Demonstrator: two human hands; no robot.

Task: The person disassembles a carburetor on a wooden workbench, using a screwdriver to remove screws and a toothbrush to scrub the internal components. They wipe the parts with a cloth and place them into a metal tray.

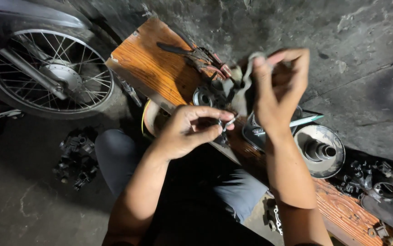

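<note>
The left hand [192,130] pinches a small shiny metal part [229,122] in its fingers, the right hand [280,89] at two o'clock grips a grey rag [246,89], so hold tight, wipe slowly.

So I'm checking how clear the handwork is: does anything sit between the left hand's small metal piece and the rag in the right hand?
Nothing visible does. The left hand pinches the small metal piece just below the rag hanging from the right hand; only open air separates them.
</note>
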